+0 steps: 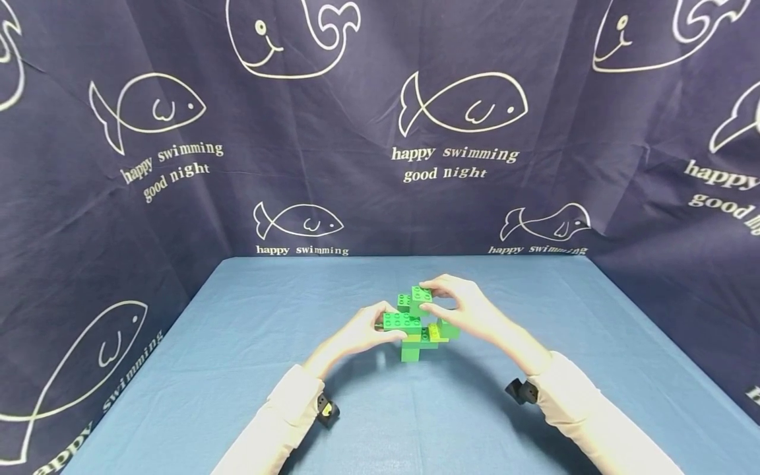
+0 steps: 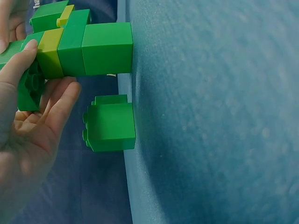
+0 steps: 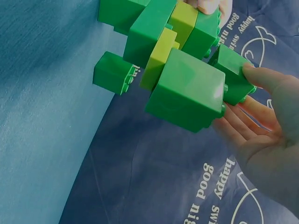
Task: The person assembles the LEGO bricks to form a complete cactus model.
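Observation:
A brick build of green and yellow-green toy bricks stands on the table, its lowest green brick [image 1: 410, 355] nearest me. My left hand [image 1: 365, 330] grips the long studded green brick [image 1: 399, 322] on the build's upper left, thumb in front and fingers behind. My right hand [image 1: 466, 305] pinches a smaller green brick [image 3: 232, 70] between thumb and fingers, above the build; whether it touches the build I cannot tell. Below that hand, a large green brick [image 3: 189, 88] tops a yellow-green brick [image 3: 159, 58] on the build's right side. A separate green brick [image 2: 111, 127] sits behind the build.
Blue cloth covers the table [image 1: 267, 297]. Dark blue curtains [image 1: 368, 132] with white fish drawings and lettering close in the back and both sides. Each wrist carries a small black device, such as the one [image 1: 522, 391] at the right sleeve.

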`<state>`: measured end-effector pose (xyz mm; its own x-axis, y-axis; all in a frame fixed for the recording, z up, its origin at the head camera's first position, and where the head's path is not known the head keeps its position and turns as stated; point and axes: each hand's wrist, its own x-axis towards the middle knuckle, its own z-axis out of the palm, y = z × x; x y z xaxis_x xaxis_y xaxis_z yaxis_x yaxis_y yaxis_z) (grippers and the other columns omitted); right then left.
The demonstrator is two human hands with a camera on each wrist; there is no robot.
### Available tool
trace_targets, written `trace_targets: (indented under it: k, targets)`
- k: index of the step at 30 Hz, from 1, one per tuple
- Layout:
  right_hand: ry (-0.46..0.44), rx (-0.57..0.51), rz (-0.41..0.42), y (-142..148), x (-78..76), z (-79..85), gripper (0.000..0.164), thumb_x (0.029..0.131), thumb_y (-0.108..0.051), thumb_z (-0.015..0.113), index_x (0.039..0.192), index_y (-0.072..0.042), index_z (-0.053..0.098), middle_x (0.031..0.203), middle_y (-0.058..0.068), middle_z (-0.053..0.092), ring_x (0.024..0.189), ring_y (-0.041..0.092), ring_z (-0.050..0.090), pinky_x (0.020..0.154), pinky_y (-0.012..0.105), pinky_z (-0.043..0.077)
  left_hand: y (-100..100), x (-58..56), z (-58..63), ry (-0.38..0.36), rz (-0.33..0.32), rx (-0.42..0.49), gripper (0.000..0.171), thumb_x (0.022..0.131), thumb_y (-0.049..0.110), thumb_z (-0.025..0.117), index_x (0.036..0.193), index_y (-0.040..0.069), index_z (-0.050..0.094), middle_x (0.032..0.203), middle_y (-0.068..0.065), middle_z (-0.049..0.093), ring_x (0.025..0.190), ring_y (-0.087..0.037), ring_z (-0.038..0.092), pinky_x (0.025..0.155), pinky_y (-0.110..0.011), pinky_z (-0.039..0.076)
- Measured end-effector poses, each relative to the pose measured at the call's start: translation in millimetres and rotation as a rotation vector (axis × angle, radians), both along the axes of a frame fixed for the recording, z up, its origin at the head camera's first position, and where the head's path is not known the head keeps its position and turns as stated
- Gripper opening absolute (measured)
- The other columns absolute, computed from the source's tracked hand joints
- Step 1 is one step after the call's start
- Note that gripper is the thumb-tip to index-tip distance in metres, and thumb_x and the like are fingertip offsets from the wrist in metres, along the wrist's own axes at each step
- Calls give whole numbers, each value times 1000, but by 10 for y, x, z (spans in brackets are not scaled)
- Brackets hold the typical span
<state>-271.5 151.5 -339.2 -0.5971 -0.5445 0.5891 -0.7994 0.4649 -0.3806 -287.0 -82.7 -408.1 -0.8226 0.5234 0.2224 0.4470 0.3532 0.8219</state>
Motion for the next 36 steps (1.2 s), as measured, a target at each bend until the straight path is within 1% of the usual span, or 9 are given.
trace_targets:
  k: [4, 9, 16, 22, 27, 36]
  targets:
    - [-10, 16, 3, -18, 17, -9, 34, 80, -12, 74, 110, -1, 65, 103, 8, 67, 88, 19, 67, 81, 34, 55, -2, 5, 5, 4, 4, -10, 30, 80, 25, 75, 100, 11, 57, 82, 1, 68, 73, -5, 61, 74, -22, 51]
    - [-2, 21, 13, -38, 33, -17, 34, 79, -13, 74, 110, -1, 65, 102, 8, 67, 87, 19, 67, 80, 35, 55, 0, 10, 15, 12, 8, -20, 30, 81, 26, 74, 100, 11, 57, 80, 2, 66, 73, -6, 60, 72, -22, 50]
    - [12, 31, 10, -52, 37, -35, 33, 80, -14, 74, 110, -3, 65, 102, 6, 68, 87, 17, 67, 79, 34, 55, 4, 8, 5, 4, 14, -14, 30, 80, 26, 75, 101, 12, 57, 80, 1, 66, 72, -5, 59, 72, -21, 50]
    - [11, 37, 17, -58, 46, -27, 34, 80, -14, 73, 111, -2, 65, 102, 6, 68, 88, 18, 67, 80, 34, 55, 8, 13, 3, -5, 15, 1, 32, 80, 24, 75, 102, 10, 57, 81, -2, 67, 72, -6, 59, 72, -22, 50]
    - [18, 47, 14, -62, 44, -26, 34, 80, -14, 73, 111, -3, 66, 102, 6, 67, 88, 18, 66, 79, 34, 55, 4, 16, 9, -13, 11, 3, 31, 80, 25, 75, 101, 11, 57, 81, 0, 67, 73, -6, 60, 73, -22, 50]
    - [-8, 75, 27, -77, 47, -36, 33, 81, -17, 73, 111, -4, 65, 101, 5, 67, 88, 18, 66, 74, 34, 54, 5, 2, -10, -3, 6, 1, 30, 81, 24, 74, 101, 11, 57, 82, 0, 67, 74, -6, 60, 74, -22, 51]
